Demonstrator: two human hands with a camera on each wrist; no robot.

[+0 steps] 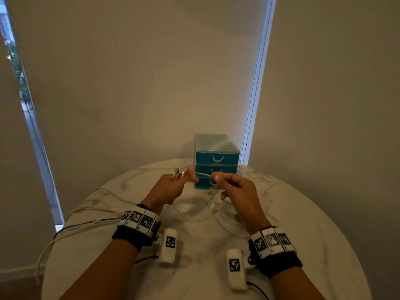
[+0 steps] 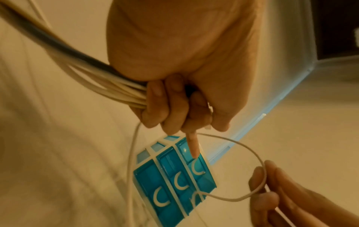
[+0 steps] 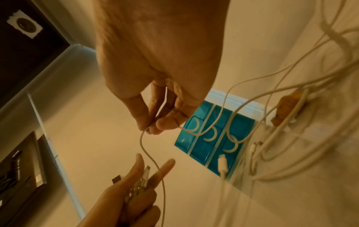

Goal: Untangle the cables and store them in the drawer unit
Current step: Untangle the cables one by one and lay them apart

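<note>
Left hand [image 1: 171, 187] clenches cable bundle [image 2: 101, 83] before drawers [image 1: 216, 161], anchoring it; right hand [image 1: 236, 189] pinches one cable [image 1: 203, 174], likely teasing it free. Drawers closed.

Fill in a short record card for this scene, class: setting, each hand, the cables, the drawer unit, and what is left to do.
setting: round marble-look table before closed blinds
left hand: grips a bundle of cables, connector ends poking past its fingers
right hand: pinches one thin white cable strung between the hands
loose cables: trailing off the table's left edge
drawer unit: blue, three drawers, all closed
left to do: separate the cables, open a drawer, store them
</note>
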